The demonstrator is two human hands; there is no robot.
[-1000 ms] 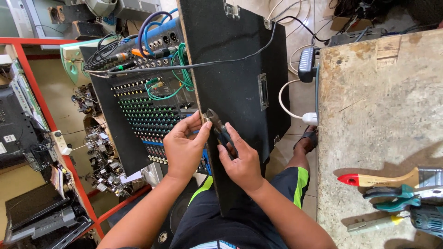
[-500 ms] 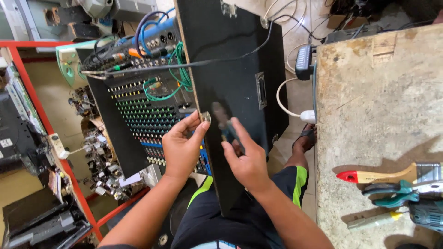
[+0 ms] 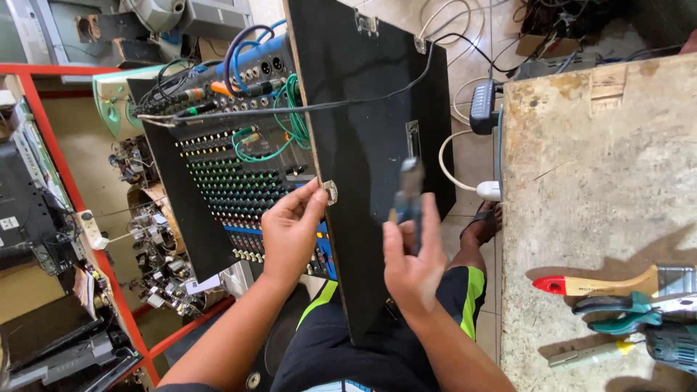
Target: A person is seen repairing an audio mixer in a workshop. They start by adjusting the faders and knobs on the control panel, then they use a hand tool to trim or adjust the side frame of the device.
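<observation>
A black flight case (image 3: pixel 363 131) stands on edge between my knees, with an audio mixer (image 3: pixel 239 174) full of knobs and plugged cables inside it. My left hand (image 3: pixel 290 229) rests on the case's front edge, fingertips next to a small metal latch (image 3: pixel 330 192). My right hand (image 3: pixel 414 258) is raised in front of the case's black side and holds a small dark tool (image 3: pixel 408 196), blurred by motion, that points upward. A black cable (image 3: pixel 312 107) runs across the case.
A worn wooden workbench (image 3: pixel 602 189) stands at the right, carrying a red-tipped wooden-handled tool (image 3: pixel 595 283), teal-handled pliers (image 3: pixel 617 308) and a power tool (image 3: pixel 671 341). A red metal shelf (image 3: pixel 65 181) with electronics is on the left. A power adapter (image 3: pixel 483 105) hangs by the bench.
My right hand has lifted off the case's edge and moved right and up with the small tool. My left hand has stayed on the edge near the latch.
</observation>
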